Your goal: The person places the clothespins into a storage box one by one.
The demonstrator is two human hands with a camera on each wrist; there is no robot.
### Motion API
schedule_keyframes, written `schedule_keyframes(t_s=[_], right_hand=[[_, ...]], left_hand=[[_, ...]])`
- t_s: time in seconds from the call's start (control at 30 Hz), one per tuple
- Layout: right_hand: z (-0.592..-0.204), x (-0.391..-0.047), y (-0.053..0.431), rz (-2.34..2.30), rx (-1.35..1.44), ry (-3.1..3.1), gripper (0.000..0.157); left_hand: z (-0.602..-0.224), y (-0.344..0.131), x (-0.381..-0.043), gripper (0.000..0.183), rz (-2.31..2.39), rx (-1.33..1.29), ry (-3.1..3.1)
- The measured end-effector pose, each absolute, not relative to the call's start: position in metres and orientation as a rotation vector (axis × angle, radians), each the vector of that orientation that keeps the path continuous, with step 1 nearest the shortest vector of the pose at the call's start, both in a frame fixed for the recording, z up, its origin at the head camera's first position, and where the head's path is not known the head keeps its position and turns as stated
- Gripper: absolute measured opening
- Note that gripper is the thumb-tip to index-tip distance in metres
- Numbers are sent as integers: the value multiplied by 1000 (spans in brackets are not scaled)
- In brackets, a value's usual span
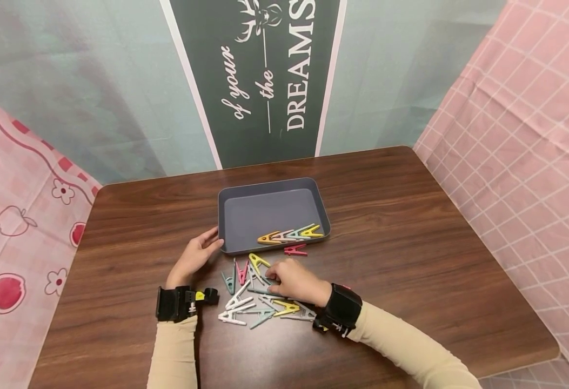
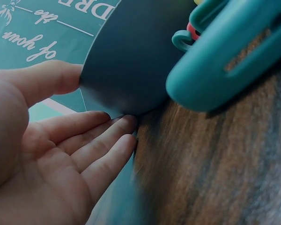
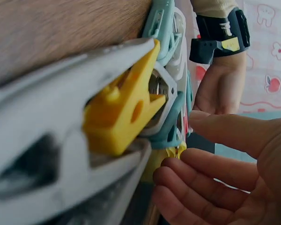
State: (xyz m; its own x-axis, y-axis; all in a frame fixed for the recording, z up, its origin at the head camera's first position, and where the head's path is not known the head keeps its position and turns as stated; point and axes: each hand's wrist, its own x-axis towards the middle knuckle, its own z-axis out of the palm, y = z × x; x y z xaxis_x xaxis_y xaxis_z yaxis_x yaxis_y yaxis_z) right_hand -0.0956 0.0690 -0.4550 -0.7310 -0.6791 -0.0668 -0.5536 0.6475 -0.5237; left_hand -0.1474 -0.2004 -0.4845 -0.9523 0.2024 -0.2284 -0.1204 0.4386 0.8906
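Observation:
A dark grey rectangular tray (image 1: pixel 269 213) lies on the table. At its front left corner is my left hand (image 1: pixel 194 259), thumb at the rim and extended fingers (image 2: pixel 105 164) against the outer wall. Several clothespins, among them a yellow clothespin (image 1: pixel 312 231) and an orange one, line the tray's front side. Before the tray spreads a loose pile of white, teal, yellow, grey and red clothespins. My right hand (image 1: pixel 296 281) reaches over this pile, palm partly hidden from above. In the right wrist view its thumb and fingertips (image 3: pixel 192 157) are apart, close beside teal and yellow clothespins.
A red clothespin (image 1: pixel 295 249) lies right at the tray's front edge. The brown wooden table (image 1: pixel 386 216) is bordered by a hanging curtain (image 1: pixel 386 70) behind and pink patterned cloths at both sides. Each wrist wears a black strap with a camera.

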Motion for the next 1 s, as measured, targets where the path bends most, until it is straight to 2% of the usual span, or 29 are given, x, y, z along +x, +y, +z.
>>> schedule_keyframes(t_s=[0.4, 0.83, 1.0], right_hand=[[-456, -95, 52, -650, -903, 2637, 9], [-456, -95, 50, -680, -848, 2628, 14], [-457, -97, 53, -646, -861, 2622, 20]], left_hand=[[-484, -201, -147, 59, 1533, 84, 2391], [-486, -201, -147, 58, 1526, 68, 2379], [-485, -200, -148, 58, 1500, 80, 2396]])
